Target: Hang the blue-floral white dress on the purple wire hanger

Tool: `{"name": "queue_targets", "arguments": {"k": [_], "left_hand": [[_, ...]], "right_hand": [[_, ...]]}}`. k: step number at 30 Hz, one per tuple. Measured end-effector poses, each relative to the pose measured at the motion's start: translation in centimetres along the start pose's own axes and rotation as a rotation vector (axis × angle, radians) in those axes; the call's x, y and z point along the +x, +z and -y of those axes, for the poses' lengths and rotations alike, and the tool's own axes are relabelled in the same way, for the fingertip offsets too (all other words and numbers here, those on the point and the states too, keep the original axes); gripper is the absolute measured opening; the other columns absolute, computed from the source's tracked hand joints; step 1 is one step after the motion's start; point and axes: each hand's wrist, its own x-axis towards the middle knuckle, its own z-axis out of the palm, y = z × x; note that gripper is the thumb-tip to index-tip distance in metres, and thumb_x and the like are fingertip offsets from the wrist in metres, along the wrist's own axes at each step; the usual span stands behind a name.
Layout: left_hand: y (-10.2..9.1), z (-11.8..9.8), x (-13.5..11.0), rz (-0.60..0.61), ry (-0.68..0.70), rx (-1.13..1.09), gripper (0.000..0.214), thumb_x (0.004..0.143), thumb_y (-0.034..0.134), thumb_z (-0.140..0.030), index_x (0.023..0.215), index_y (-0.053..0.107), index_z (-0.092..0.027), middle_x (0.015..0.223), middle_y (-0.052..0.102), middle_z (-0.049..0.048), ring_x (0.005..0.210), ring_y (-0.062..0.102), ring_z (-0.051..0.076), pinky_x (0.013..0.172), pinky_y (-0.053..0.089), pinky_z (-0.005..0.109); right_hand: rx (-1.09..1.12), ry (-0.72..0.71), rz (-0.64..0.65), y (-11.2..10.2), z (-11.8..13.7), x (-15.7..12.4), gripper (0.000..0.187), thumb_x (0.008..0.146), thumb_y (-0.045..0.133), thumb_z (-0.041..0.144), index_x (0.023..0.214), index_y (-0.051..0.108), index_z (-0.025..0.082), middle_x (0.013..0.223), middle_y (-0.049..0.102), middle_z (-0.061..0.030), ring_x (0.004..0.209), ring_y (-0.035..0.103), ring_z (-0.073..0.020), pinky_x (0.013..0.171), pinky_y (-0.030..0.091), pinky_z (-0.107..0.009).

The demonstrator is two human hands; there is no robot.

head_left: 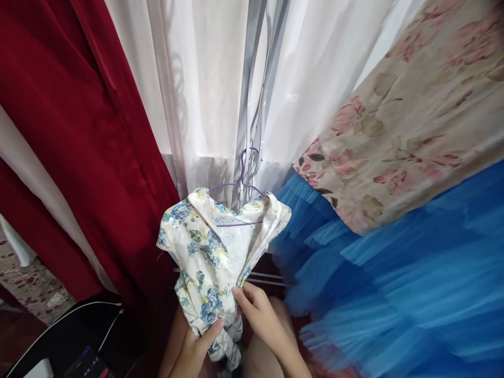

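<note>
A white dress with blue and yellow flowers (210,247) hangs from a purple wire hanger (241,181), its neckline and back opening spread apart. My left hand (195,349) grips the lower left part of the dress, thumb on top of the cloth. Higher up and to the right, my right hand (254,307) pinches the edge of the opening between thumb and fingers. The fingers of both hands are partly hidden behind the fabric. Below the hands the dress bunches and twists between my legs.
Dark red cloth (114,157) hangs on the left, white curtains (212,79) behind. To the right hang a pink floral fabric (378,142) and a blue tulle skirt (394,273). A black round surface (74,331) at lower left bears a phone (88,364) and a white cable.
</note>
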Motion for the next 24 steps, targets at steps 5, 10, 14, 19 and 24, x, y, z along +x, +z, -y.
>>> {"name": "queue_targets", "arguments": {"k": [5, 10, 14, 19, 24], "left_hand": [[0.6, 1.7, 2.1, 0.022, -0.081, -0.102, 0.05, 0.065, 0.076, -0.034, 0.114, 0.066, -0.025, 0.112, 0.071, 0.0078, 0.114, 0.063, 0.031, 0.099, 0.051, 0.041], [0.9, 3.0, 3.2, -0.248, 0.173, 0.046, 0.049, 0.074, 0.071, -0.037, 0.118, 0.053, -0.024, 0.119, 0.064, 0.0109, 0.11, 0.063, 0.03, 0.092, 0.053, 0.042], [1.5, 3.7, 2.5, -0.329, 0.59, 0.337, 0.049, 0.075, 0.072, -0.031, 0.117, 0.048, -0.028, 0.127, 0.054, 0.0113, 0.121, 0.055, 0.028, 0.099, 0.047, 0.043], [2.6, 4.1, 3.2, 0.246, 0.351, 0.45, 0.022, 0.087, 0.052, -0.028, 0.106, 0.062, -0.029, 0.09, 0.067, 0.0061, 0.088, 0.067, 0.025, 0.08, 0.054, 0.038], [2.5, 3.2, 4.9, 0.376, 0.432, 0.581, 0.012, 0.087, 0.053, -0.033, 0.079, 0.06, -0.026, 0.073, 0.063, 0.0039, 0.072, 0.062, 0.024, 0.069, 0.05, 0.036]], "right_hand": [[-0.08, 0.045, -0.018, -1.7, -0.8, -0.8, 0.049, 0.095, 0.044, 0.057, 0.069, 0.054, 0.017, 0.061, 0.055, -0.0001, 0.059, 0.05, -0.0149, 0.06, 0.036, -0.026], [-0.015, 0.118, -0.071, -1.7, -2.2, -2.0, 0.055, 0.094, 0.043, 0.061, 0.061, 0.053, 0.018, 0.051, 0.054, -0.0003, 0.052, 0.049, -0.0144, 0.057, 0.035, -0.027], [0.175, 0.15, -0.079, -0.2, -1.9, -2.5, 0.053, 0.093, 0.043, 0.06, 0.067, 0.058, 0.016, 0.049, 0.056, -0.0002, 0.046, 0.044, -0.012, 0.05, 0.031, -0.025], [0.352, 0.155, 0.029, 2.4, -1.5, -2.3, 0.047, 0.092, 0.048, 0.057, 0.077, 0.062, 0.014, 0.05, 0.059, 0.0007, 0.041, 0.038, -0.009, 0.044, 0.025, -0.022], [0.431, 0.119, -0.035, 0.0, 0.6, 0.9, 0.048, 0.087, 0.054, 0.06, 0.075, 0.063, 0.015, 0.046, 0.058, 0.0017, 0.036, 0.032, -0.0077, 0.041, 0.021, -0.023]]}}
